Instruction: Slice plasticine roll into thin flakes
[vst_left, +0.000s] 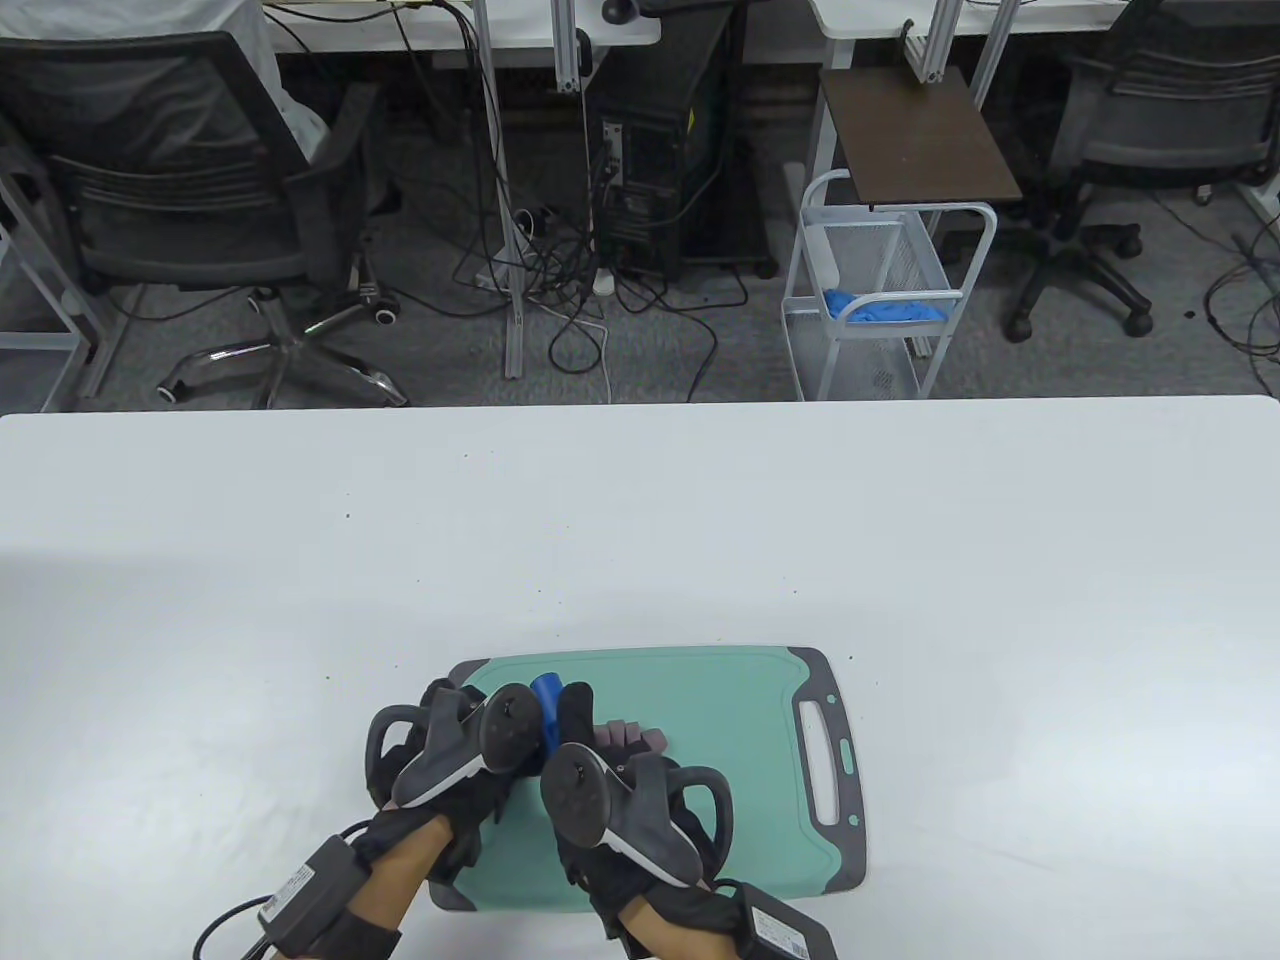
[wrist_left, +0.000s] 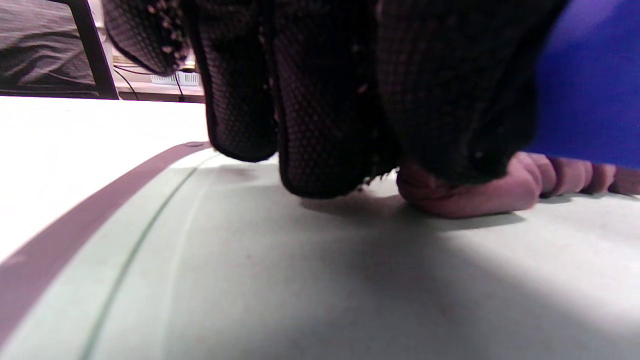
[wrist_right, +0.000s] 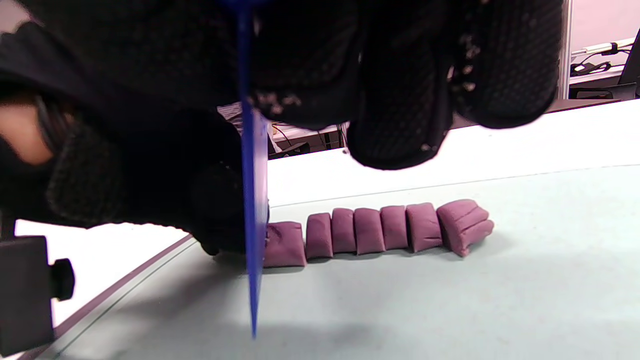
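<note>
Slicing the purple roll on the green board, left hand steadying, right hand cutting.

My left hand (vst_left: 455, 745) sits at the board's left end, fingers (wrist_left: 320, 125) curled down onto the cutting board (wrist_left: 300, 280) and pressing on the uncut end of the plasticine roll (wrist_left: 465, 192), so it won't slide under the blade. Just to its right, the blue knife (wrist_right: 252, 200) stands upright, edge down to the board, right beside the last cut piece, placed, I judge, to take the next flake. My right hand (vst_left: 620, 800) has its grip closed around the knife's handle from above. Further right, the slices (wrist_right: 380, 227) lie in a row on the board, touching or nearly so. The board rests at the near edge of the white table (vst_left: 900, 540).
</note>
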